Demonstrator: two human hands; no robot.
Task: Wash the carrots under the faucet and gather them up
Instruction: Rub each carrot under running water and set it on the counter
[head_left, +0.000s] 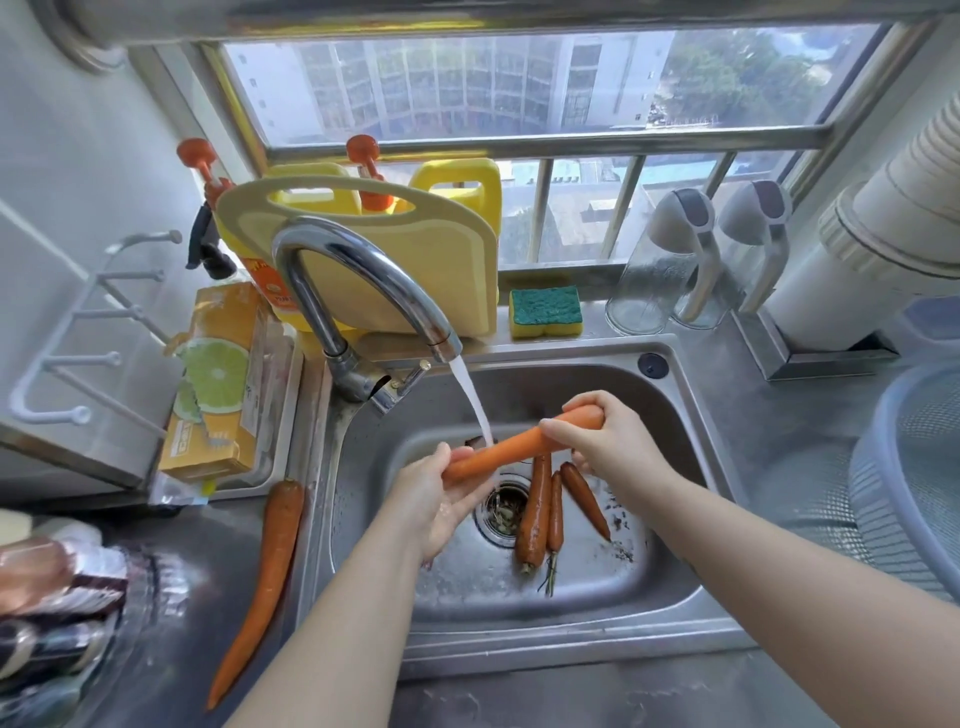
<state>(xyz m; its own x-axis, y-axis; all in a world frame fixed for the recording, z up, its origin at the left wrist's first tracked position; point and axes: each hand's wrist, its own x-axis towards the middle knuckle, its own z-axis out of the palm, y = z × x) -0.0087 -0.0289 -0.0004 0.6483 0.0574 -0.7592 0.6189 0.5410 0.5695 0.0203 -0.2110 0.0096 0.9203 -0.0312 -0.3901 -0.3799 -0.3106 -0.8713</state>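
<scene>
Orange, smooth carrot (511, 449) glistens wet under faucet (363, 280).

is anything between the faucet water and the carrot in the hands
Nothing visible: the stream from the faucet lands straight on the held carrot, between the left hand and right hand holding its ends.

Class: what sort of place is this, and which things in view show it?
Most likely a home kitchen: a steel sink, a running faucet, and a sponge and chopping board behind.
</scene>
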